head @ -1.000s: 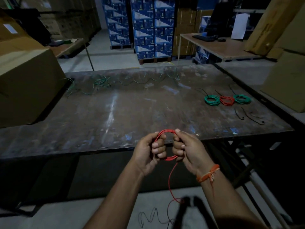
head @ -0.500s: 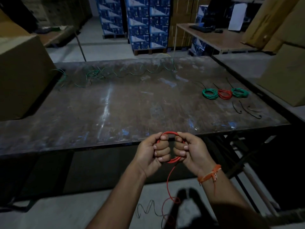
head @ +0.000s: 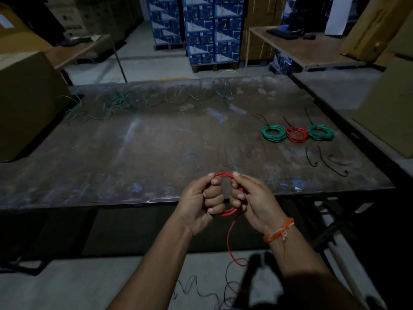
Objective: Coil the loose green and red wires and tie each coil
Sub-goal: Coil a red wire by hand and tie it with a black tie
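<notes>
1. My left hand (head: 202,195) and right hand (head: 250,195) sit side by side just off the near edge of the tabletop (head: 156,153), both clenched on one red coil (head: 224,174). Each grips an opposite side of the ring, so the loops stay stacked and cannot spring apart.

2. Left fingers (head: 214,194) curl through the ring from my side; thumb on top pins the upper arc. Right hand mirrors it. Only the top arc and a short bottom arc show; the rest is hidden in my fists.

3. The red tail (head: 229,238) drops from the bottom of the coil, near my right hand, to the floor (head: 78,283), where it loops loosely. I judge I hold the coil off the table's edge so this slack hangs free and feeds up without snagging. More winding is left before tying.

4. Finished coils lie in a row at the far right of the tabletop: green coil (head: 273,133), red one (head: 297,134), second green (head: 320,132), touching or nearly so. Each has a dark tie end sticking up from it. Parked there, they are out of my working space.

5. Spare black ties (head: 328,162) lie just nearer me than that row, within my right hand's reach, ready for this coil.

6. Loose green wire (head: 156,101) sprawls along the far edge, untouched; likely the next job.

7. Risk as I see it: easing either grip to fetch a tie may let the loops fan out.
</notes>
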Motion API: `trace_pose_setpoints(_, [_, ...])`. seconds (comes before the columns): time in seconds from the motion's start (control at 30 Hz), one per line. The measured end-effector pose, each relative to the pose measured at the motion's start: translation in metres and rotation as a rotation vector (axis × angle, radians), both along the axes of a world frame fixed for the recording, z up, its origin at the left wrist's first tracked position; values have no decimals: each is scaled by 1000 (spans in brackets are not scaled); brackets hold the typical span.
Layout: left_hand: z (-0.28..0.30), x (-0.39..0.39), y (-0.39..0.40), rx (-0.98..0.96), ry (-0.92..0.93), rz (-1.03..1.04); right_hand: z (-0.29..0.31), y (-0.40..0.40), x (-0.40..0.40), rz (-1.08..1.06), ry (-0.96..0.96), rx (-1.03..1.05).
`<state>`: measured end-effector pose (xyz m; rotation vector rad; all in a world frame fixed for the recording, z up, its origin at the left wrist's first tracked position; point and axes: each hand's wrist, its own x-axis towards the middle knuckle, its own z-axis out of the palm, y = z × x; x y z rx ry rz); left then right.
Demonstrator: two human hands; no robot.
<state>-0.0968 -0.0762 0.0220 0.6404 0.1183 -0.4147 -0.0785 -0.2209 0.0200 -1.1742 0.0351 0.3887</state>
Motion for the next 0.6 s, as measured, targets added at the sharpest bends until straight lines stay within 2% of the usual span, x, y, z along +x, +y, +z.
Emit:
trace_pose_setpoints(0.33, [-5, 2, -39, 41, 26, 126, -16, -29, 31, 152, 125, 109])
trace_pose_setpoints(0.53, [-1, 12, -26, 38, 17, 204, -22, -29, 28, 166, -63, -16])
trace_pose_setpoints(0.6, [-1, 15, -17, 12, 12, 227, -23, -29, 28, 216, -154, -120])
